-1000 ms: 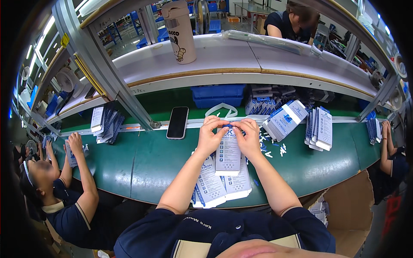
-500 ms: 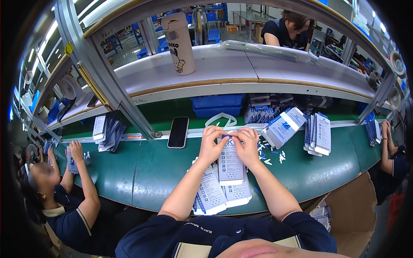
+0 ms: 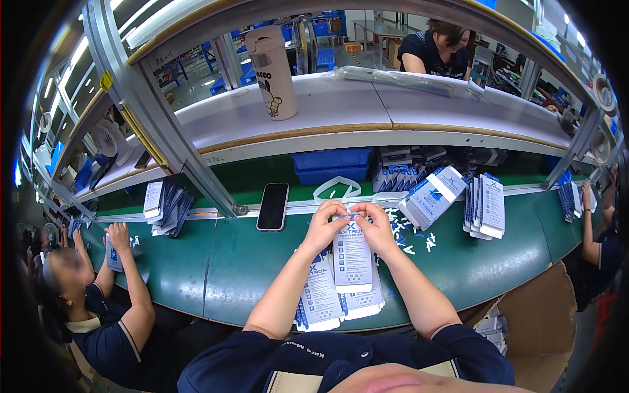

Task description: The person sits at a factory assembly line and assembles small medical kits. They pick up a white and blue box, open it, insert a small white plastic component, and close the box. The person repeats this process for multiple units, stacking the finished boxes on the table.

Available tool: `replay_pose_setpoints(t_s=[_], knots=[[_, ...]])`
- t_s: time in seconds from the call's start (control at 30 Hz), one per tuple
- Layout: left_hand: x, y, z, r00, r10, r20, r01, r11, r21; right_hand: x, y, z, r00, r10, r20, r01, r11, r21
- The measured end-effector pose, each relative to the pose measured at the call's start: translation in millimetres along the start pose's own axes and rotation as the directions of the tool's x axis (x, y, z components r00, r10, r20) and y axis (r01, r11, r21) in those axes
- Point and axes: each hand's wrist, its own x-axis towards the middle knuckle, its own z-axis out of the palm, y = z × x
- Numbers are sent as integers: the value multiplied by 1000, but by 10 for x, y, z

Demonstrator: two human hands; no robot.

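The green tabletop [image 3: 196, 275] curves across the middle of the frame, with a white shelf [image 3: 367, 111] arching above it in the upper half. On that shelf, upper left of centre, stands a cream tumbler [image 3: 274, 62] with a lid. Under the shelf, at centre, sits a blue bin [image 3: 331, 164]. In the lower left of the frame a co-worker [image 3: 98, 308] in a dark shirt leans over the tabletop, hands on a small packet.

Right of centre lie stacks of blue-and-white packets: a tilted bundle [image 3: 432, 196] and, just beside it to the right, an upright row [image 3: 486, 206]. Another fanned pile [image 3: 164, 203] rests at left of centre. A black phone [image 3: 272, 206] lies flat, left of my hands, near the far edge of the tabletop.

My left hand [image 3: 324, 226] and right hand [image 3: 377, 226] meet at the centre of the frame, fingers [image 3: 341, 211] of both pinched on the top edge of a white packet [image 3: 352, 259], which hangs down toward me from that grasp. Beneath it, at lower centre, several more such packets [image 3: 321, 298] lie overlapped on the tabletop's near edge. Small white scraps [image 3: 409, 239] are scattered just right of my right hand.
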Motion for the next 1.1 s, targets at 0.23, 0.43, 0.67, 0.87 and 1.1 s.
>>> replay_pose_setpoints(t_s=[0.23,0.43,0.67,0.87,1.1], knots=[[-3,-33,-8,996,21,86,-21,1000,-4,-1,-9,19,997,-76,15,76,996,-47],[-2,39,-8,993,52,109,-52,999,-8,-12,50,47,988,117,101,-142,943,300],[0,93,-64,990,111,85,-110,994,-24,-14,-46,38,988,-154,8,154,987,-42],[-11,139,-56,991,115,74,-115,993,-12,8,1,12,988,-155,20,155,988,23],[-23,194,-73,990,115,82,-115,993,-9,14,18,-26,985,-39,170,48,997,-53]])
